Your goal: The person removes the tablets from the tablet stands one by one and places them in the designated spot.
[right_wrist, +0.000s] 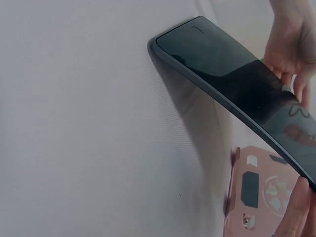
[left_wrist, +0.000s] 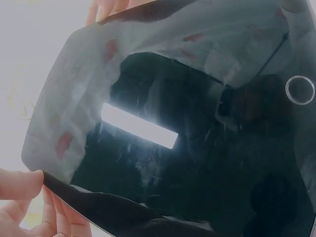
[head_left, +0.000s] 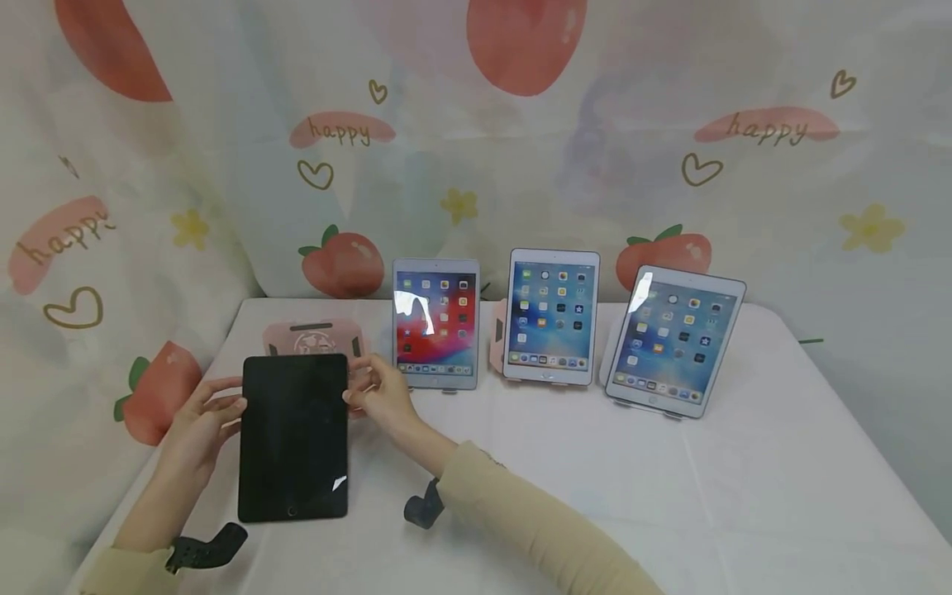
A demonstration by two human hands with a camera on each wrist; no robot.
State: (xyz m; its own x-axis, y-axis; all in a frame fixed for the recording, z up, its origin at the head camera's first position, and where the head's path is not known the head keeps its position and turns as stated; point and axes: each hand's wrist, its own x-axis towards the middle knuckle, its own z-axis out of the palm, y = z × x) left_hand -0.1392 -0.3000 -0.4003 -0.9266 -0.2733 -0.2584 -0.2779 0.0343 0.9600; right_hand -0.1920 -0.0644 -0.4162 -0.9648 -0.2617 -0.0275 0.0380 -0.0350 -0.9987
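1 pink stand (head_left: 316,337) partly hidden behind the black tablet (head_left: 293,442).

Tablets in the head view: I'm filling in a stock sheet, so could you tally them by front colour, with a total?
White front: 3 (left standing tablet, middle standing tablet, right standing tablet)
Black front: 1 (held tablet)
Total: 4

The left hand (head_left: 199,430) and right hand (head_left: 383,401) face each other, both pinching — right forearm (head_left: 427,445) slanting from near right.
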